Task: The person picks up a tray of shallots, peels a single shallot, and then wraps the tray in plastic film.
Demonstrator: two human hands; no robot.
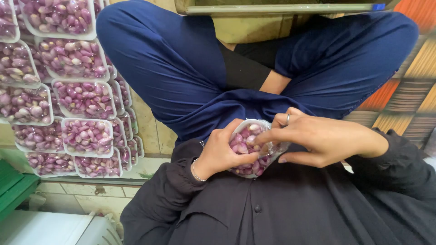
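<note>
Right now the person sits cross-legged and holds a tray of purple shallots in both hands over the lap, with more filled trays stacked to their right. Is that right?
Not quite. The head view shows the stacked trays on the person's left, not their right. The rest holds: cross-legged, the left hand and right hand hold a tray of purple shallots over the lap.

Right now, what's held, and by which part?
A small white tray of purple shallots. The left hand grips its left rim, thumb across the near side; the right hand holds the right edge, fingers over the top.
</note>
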